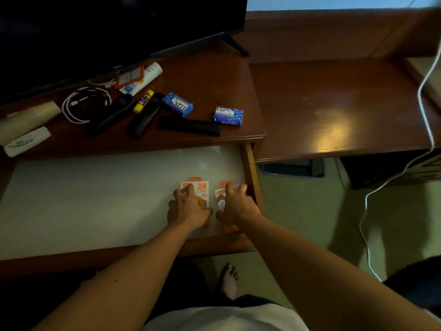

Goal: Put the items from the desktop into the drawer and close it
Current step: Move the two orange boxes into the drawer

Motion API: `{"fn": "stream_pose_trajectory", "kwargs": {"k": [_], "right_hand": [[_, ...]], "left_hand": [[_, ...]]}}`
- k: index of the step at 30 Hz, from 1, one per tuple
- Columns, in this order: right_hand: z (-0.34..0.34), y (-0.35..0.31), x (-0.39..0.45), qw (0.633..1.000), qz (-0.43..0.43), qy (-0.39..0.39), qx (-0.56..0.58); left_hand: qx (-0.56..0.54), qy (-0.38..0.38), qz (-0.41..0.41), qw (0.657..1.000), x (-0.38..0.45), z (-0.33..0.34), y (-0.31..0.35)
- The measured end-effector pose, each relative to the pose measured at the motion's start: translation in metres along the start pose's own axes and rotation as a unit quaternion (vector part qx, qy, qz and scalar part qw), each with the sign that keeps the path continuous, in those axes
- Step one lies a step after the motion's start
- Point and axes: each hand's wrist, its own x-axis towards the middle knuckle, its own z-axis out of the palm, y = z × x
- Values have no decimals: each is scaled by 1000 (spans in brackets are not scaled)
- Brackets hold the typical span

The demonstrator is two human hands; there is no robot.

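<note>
- drawer – pale off-white liner inside, reddish-brown wood walls
- left hand is on a white and orange packet with "25W" in orange print
- right hand is on another orange and white packet
- two soap boxes – blue with white lettering
- glue stick, yellow with a dark blue label
- three remotes, all black
- coiled cable, white
- desktop, dark reddish-brown

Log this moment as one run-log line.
drawer: open | left hand, right hand: each on a packet inside | soaps, remotes: on desktop
</note>
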Motion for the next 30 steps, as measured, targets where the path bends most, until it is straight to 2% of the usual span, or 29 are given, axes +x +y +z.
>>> {"fn": "stream_pose_trajectory", "kwargs": {"k": [2,6,9,12,16,24,30], "right_hand": [[2,0,1,1000,-2,-7,-20],[-11,-6,0,978,-36,15,-206],[-21,-10,8,958,-68,15,-279],[-25,-11,12,957,-70,-5,-280],[-33,-6,10,958,-67,-3,-278],[-38,1,12,954,-95,6,-284],[-40,1,10,961,-92,27,-259]], "left_hand": [[-8,-6,2,1000,1,1,-1],[-10,-26,17,999,8,-8,-3],[-22,-55,47,997,20,-13,-6],[-24,-109,64,992,29,-15,-10],[-30,-133,92,986,29,-13,-9],[-62,-117,96,987,26,3,-10],[-40,-106,96,989,27,3,-9]]}}
